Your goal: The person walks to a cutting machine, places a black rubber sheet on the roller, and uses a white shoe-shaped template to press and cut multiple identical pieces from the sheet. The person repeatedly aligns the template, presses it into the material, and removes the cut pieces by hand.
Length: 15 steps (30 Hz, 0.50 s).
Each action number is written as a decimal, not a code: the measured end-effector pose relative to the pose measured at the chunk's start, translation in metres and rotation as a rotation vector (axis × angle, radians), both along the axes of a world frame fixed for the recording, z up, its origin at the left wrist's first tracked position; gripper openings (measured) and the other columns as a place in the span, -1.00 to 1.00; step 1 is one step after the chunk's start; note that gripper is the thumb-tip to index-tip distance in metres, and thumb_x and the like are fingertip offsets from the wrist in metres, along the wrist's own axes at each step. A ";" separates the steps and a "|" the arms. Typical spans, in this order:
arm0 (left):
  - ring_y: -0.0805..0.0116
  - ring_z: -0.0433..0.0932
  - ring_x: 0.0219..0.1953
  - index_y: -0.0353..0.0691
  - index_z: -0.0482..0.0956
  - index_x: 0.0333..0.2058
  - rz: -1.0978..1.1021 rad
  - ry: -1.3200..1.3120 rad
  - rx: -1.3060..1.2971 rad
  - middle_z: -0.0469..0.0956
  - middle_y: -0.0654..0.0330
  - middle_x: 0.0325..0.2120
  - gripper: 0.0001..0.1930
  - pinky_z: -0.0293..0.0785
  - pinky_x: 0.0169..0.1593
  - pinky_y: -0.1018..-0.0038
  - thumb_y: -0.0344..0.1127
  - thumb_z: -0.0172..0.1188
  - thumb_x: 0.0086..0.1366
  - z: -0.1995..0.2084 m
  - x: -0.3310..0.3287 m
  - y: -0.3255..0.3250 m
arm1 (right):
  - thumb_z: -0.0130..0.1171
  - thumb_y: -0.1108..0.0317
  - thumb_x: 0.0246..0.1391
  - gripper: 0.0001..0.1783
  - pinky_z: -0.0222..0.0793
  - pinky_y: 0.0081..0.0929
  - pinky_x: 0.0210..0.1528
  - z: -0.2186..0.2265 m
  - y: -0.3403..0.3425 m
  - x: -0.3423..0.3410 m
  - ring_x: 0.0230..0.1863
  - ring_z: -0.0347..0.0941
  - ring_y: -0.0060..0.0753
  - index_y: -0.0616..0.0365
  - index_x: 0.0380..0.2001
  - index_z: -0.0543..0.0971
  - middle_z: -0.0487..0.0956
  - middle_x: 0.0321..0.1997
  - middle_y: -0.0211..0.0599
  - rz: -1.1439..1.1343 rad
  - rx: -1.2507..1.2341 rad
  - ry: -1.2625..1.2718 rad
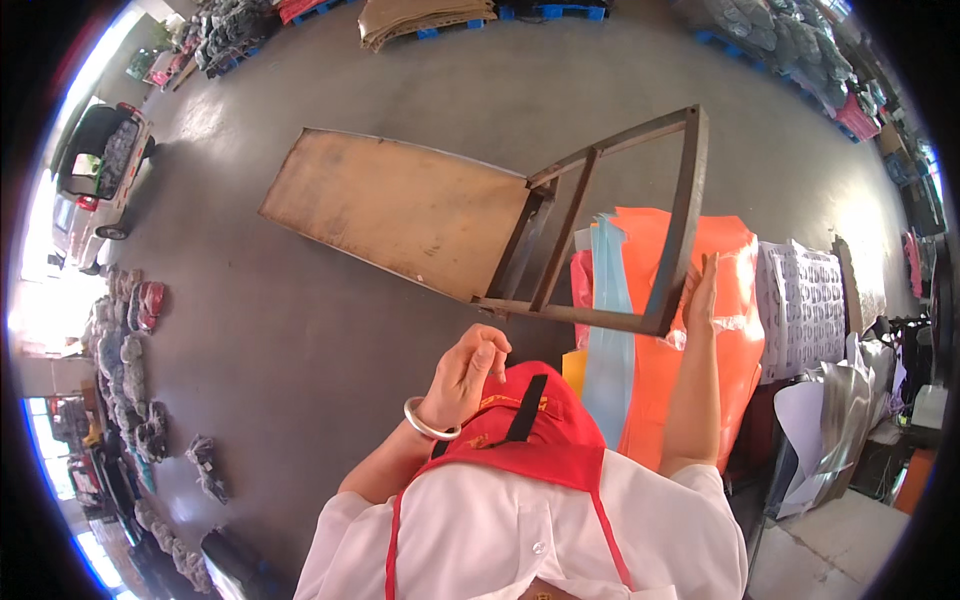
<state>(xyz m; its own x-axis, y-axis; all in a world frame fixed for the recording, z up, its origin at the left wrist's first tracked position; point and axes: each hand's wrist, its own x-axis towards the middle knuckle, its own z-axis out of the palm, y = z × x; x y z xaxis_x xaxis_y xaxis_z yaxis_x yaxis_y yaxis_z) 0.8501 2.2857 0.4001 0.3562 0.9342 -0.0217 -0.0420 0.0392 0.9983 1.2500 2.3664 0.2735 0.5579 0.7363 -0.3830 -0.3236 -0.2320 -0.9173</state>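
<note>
In front of me stands a flat hand cart, its brown board deck reaching away to the left and its rusty metal handle frame rising toward me. My left hand, a silver bangle at its wrist, is raised before my red apron, just below the near corner of the frame. Its fingers curl loosely inward and nothing shows in them. Beside the frame's right bar, my right hand is stretched flat over a stack of orange sheets; whether it touches bar or sheets I cannot tell.
Light blue sheets lie left of the orange ones, patterned white sheets to the right. Clear plastic sheeting stands nearer. Bundles line the left side, near a parked vehicle. Brown sheets and grey bundles are stacked on far pallets.
</note>
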 end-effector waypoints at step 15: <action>0.49 0.45 -0.48 -0.39 0.45 -0.12 -0.188 0.068 -0.061 0.50 0.21 -0.47 -0.64 0.43 -0.30 0.56 -0.18 -0.17 0.49 -0.040 0.092 0.147 | 0.14 0.35 0.19 -0.76 0.48 -0.41 -0.44 0.021 0.050 -0.037 -0.50 0.52 -0.42 0.34 -0.24 0.46 0.57 -0.49 -0.22 0.119 0.049 0.092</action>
<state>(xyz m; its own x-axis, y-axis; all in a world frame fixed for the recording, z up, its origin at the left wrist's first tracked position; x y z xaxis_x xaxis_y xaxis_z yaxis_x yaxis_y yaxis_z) 0.9426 2.4324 0.3598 0.5198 0.8477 -0.1059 0.0395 0.1000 0.9942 1.2127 2.4165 0.2946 0.4299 0.8140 -0.3905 -0.3801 -0.2292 -0.8961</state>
